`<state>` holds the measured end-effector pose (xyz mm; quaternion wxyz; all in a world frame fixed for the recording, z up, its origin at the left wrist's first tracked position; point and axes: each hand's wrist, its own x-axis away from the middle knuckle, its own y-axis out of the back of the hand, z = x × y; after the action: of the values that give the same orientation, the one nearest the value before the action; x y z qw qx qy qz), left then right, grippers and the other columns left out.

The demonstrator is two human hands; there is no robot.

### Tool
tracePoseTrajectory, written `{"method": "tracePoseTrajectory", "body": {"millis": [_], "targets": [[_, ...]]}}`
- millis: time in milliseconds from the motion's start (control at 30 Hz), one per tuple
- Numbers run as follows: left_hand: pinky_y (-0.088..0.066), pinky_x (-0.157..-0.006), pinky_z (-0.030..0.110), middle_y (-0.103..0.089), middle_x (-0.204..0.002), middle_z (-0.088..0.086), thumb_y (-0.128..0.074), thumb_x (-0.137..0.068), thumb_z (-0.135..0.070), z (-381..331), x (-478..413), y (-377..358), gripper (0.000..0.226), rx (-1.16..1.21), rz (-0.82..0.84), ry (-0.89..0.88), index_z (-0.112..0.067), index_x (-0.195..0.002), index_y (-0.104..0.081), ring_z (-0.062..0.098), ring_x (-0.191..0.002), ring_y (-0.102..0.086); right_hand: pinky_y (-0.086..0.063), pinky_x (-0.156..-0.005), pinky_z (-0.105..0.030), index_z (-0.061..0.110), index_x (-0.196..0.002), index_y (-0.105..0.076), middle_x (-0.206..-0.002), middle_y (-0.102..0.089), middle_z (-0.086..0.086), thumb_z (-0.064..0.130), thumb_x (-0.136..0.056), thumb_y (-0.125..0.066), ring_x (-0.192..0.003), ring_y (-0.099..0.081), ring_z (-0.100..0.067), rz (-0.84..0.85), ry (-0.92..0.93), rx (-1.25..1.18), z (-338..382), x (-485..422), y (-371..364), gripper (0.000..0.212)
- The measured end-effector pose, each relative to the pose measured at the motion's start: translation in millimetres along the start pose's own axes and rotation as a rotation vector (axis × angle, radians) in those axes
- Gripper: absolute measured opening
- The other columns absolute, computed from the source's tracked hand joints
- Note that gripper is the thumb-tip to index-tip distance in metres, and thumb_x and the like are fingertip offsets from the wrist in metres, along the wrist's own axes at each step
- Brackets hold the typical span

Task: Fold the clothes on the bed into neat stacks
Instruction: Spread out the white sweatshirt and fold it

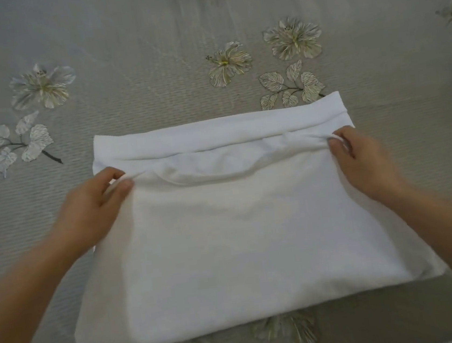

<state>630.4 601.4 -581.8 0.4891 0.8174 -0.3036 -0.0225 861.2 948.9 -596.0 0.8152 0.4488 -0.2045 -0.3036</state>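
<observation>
- Left hand [93, 206]: fingers curled, pinching the left corner of the garment's folded edge.
- Garment [241, 240]: white, flat on the bedspread [154, 95], spread between both hands.
- Right hand [365, 164]: fingers curled, pinching the right corner.

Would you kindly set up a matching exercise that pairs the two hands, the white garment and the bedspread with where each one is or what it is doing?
Column one:
1. left hand
2. right hand
3. white garment
4. bedspread

Column two:
A. lies flat, partly folded, on the bed
B. pinches the upper layer's right corner
C. grey with embroidered flowers, beneath everything
D. pinches the upper layer's left corner

Pairs: 1-D, 2-B, 3-A, 4-C
</observation>
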Motion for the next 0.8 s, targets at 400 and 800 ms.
{"method": "tracePoseTrajectory", "body": {"millis": [400, 800], "targets": [[-0.044, -0.078, 0.043, -0.067, -0.102, 0.012, -0.053, -0.095, -0.041, 6, -111, -5, 0.025, -0.189, -0.323, -0.165, -0.022, -0.108, -0.062, 0.037, -0.097, -0.060, -0.037, -0.087, -0.046, 0.004, -0.105, -0.054, -0.107, -0.055, -0.023, 0.025, -0.100, -0.039, -0.103, -0.049, -0.037, -0.063, -0.007, 0.275, 12, -114, -46, 0.027], [0.007, -0.115, 0.049, 0.008, -0.161, 0.003, -0.012, -0.094, -0.057, -20, -25, -123, 0.059, -0.289, 0.011, -0.069, -0.041, -0.150, -0.009, 0.025, -0.146, 0.018, 0.016, -0.114, -0.045, 0.043, -0.148, 0.006, -0.161, 0.009, 0.001, 0.061, -0.091, -0.008, -0.145, 0.019, -0.016, 0.249, 0.080, 0.559, -15, -15, -79, 0.062]]}}
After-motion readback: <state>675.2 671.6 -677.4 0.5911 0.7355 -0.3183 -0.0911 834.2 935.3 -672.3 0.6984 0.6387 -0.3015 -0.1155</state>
